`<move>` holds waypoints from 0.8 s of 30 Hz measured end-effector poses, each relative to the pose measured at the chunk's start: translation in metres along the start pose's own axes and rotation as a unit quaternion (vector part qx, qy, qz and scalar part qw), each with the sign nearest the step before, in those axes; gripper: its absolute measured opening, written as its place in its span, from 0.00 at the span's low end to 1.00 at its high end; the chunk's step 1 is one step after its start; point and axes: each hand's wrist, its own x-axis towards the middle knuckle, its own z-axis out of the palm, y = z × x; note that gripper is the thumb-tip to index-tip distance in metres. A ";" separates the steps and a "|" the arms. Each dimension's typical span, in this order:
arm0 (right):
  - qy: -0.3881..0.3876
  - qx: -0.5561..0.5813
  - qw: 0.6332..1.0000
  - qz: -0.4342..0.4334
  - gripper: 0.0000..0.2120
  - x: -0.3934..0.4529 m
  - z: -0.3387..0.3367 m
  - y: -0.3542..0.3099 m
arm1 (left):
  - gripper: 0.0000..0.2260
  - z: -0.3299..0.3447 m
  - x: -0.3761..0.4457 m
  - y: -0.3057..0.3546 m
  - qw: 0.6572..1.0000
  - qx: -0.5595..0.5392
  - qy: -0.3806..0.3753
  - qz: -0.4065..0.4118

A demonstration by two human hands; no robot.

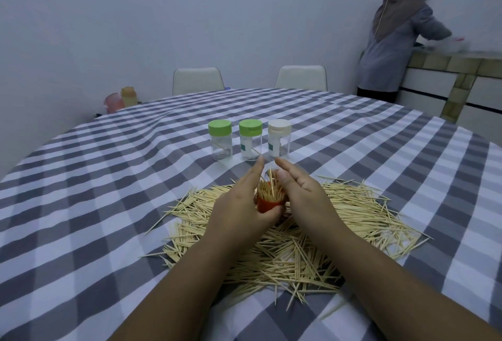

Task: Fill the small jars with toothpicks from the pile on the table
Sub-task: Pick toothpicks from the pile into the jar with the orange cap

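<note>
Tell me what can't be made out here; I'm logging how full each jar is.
Head view only:
- Red jar: sides and base covered by the left hand and right hand; fill depth unseen.
- Three capped jars: too small to count the toothpicks inside.
- Toothpick pile: near part hidden under the forearms.
- Labels on two jars: unreadable.

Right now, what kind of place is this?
Likely a home dining area beside a kitchen: table with a checked cloth, two chairs behind it, and a tiled counter where another person works.
</note>
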 end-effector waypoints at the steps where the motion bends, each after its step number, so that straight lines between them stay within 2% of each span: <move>1: -0.008 0.009 1.000 0.001 0.17 -0.001 0.000 0.000 | 0.42 0.000 0.000 0.000 1.000 0.007 0.001 0.006; 5: -0.022 0.020 0.999 -0.014 0.20 0.000 0.001 0.000 | 0.44 0.001 0.000 -0.002 0.999 0.031 0.002 0.028; 11: 0.018 0.032 0.999 -0.037 0.23 0.002 -0.003 0.003 | 0.45 -0.001 -0.004 0.002 0.998 0.018 0.001 0.054; 17: 0.029 -0.011 0.998 -0.058 0.22 0.001 -0.003 0.002 | 0.48 0.001 -0.002 0.000 1.000 -0.007 -0.009 0.022; 22: 0.036 -0.096 0.989 -0.110 0.12 0.001 0.001 0.005 | 0.45 0.003 0.000 -0.002 0.998 -0.049 -0.018 -0.041; 24: 0.016 -0.137 0.982 -0.128 0.10 -0.001 0.002 0.005 | 0.42 0.003 0.000 -0.001 0.997 -0.046 -0.021 -0.052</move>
